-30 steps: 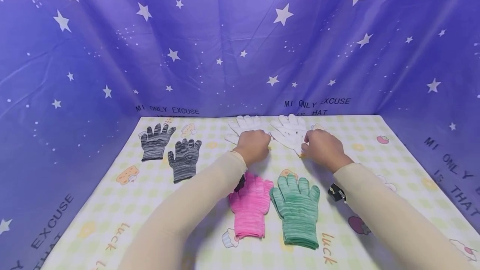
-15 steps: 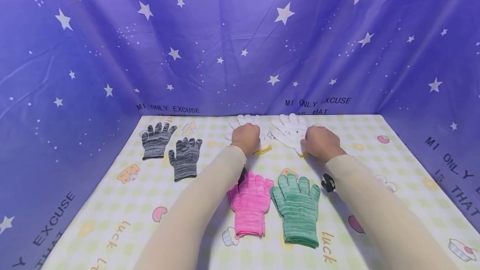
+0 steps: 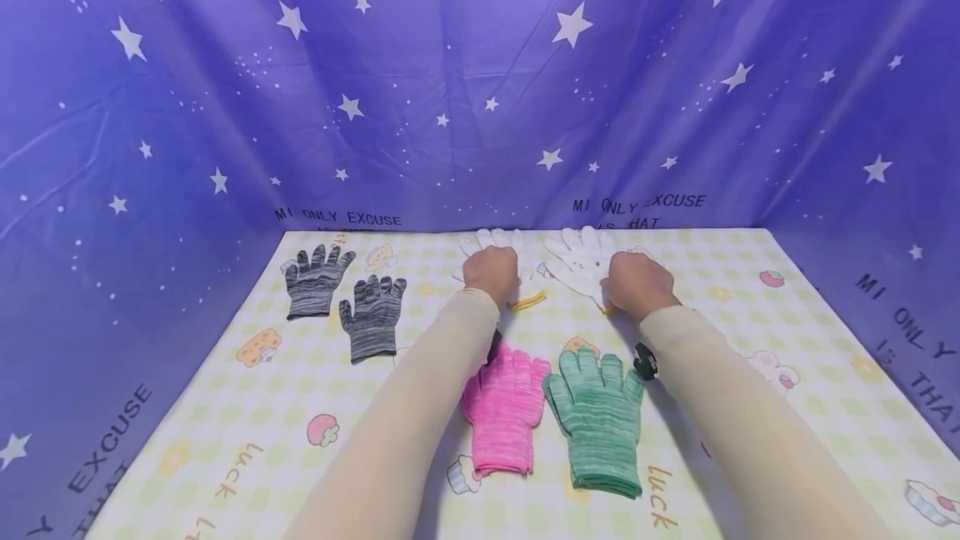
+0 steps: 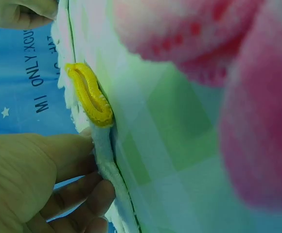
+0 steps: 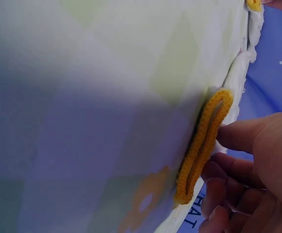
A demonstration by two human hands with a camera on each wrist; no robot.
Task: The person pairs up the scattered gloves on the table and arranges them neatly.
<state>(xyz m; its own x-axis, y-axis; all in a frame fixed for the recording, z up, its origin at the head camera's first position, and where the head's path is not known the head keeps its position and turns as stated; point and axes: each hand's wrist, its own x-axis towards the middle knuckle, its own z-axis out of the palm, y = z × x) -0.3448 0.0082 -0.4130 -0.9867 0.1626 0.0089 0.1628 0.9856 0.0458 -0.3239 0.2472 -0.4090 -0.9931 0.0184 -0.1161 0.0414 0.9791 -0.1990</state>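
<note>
Two white gloves with yellow cuffs lie side by side, fingers away from me, at the table's far edge. My left hand (image 3: 491, 273) pinches the side of the left white glove (image 4: 102, 145) near its yellow cuff (image 4: 90, 97), between thumb and fingers, and covers part of it in the head view. At the right white glove (image 3: 581, 265), my right hand (image 3: 641, 286) pinches the side by the yellow cuff (image 5: 204, 145). Nearer to me lie a pink glove (image 3: 502, 419) and a green glove (image 3: 600, 423), fingers pointing away, under or beside my forearms.
Two grey-black gloves lie at the left, one (image 3: 318, 283) farther back than the other (image 3: 372, 323). A checked cloth (image 3: 247, 407) with printed pictures covers the table. A purple star-patterned curtain (image 3: 450, 65) stands right behind the far edge and along both sides.
My left hand has shifted slightly left and back, so the left glove's yellow cuff now shows. The right hand has moved a little left. The gloves stay almost in place.
</note>
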